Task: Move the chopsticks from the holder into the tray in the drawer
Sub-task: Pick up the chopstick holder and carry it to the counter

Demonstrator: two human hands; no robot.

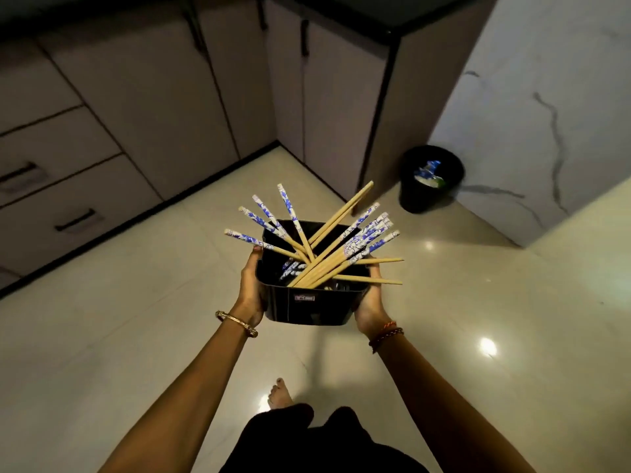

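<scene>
So we're carrying the square black plastic holder [307, 302], left hand [251, 291] and right hand [370, 302] gripping its sides, blue-patterned bamboo chopsticks [327, 247] splayed inside. Better keeping it level while heading for the closed grey drawers [61, 186].

glossy pale tiled floor [136, 336] underfoot, ceiling lights glinting off it. a black waste bin [431, 179] stands on it against the marble wall, scraps inside. left of the bin, the cabinets' dark plinth [119, 227] meets the tiles. nearer than the bin, one bare foot [280, 394] planted.
</scene>
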